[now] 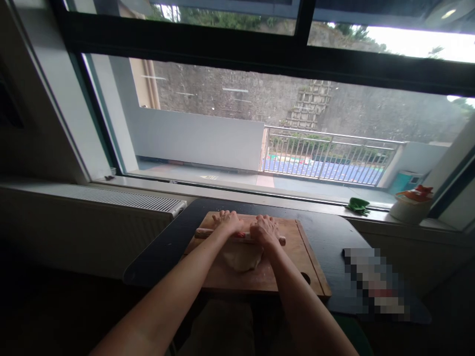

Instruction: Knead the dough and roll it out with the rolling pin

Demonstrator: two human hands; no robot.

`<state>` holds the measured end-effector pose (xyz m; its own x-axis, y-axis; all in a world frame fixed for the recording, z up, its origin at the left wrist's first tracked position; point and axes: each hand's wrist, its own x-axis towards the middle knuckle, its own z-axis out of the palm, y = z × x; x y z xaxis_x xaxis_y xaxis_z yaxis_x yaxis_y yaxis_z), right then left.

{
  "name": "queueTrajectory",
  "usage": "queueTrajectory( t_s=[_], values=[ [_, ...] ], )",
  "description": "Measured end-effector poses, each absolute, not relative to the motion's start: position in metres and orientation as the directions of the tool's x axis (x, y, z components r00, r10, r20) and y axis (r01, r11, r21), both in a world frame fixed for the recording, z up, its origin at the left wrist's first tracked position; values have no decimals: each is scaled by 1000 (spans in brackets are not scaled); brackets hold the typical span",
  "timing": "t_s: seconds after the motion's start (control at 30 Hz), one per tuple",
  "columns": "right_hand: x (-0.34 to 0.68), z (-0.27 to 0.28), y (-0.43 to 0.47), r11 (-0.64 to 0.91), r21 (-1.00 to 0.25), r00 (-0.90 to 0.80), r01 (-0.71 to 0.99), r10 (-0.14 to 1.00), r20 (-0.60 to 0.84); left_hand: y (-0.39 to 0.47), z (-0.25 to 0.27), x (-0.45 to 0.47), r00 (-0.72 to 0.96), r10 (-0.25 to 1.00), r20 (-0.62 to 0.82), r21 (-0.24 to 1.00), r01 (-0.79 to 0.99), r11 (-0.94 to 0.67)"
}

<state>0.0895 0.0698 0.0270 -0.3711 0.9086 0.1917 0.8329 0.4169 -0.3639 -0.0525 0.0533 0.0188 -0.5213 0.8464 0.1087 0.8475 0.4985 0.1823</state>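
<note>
A wooden rolling pin (202,233) lies crosswise over a flattened piece of pale dough (243,258). My left hand (228,221) is on the pin left of its middle, the fingers bent over its far side. Right of the middle, my right hand (266,229) grips the pin in the same way. Both ends of the pin stick out past my hands, and a small red mark shows between them. Beneath the dough is a wooden cutting board (297,267). My forearms and hands hide the sides and the far part of the dough.
The board rests on a dark table (330,237) against the window sill. A blurred-out flat object (374,282) lies at the table's right. On the sill are a green cloth-like thing (357,205) and a pale container (410,207). A radiator (111,202) stands at left.
</note>
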Motion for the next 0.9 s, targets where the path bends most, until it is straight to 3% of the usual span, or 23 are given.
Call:
queueTrajectory(
  t_s=[0.27,0.53,0.73,0.9],
  values=[
    [90,28,68,416,-363,-373,834,909,183,44,20,-49,-503,850,154,179,860,477],
    [103,22,36,482,-292,-383,826,861,335,17,22,-31,-484,837,256,199,873,445],
    [135,10,16,649,-160,-467,743,676,570,-21,17,-32,-331,860,387,159,943,292],
    [157,5,25,711,-74,-535,700,589,606,-33,24,-56,-363,883,296,184,929,320]
  ],
)
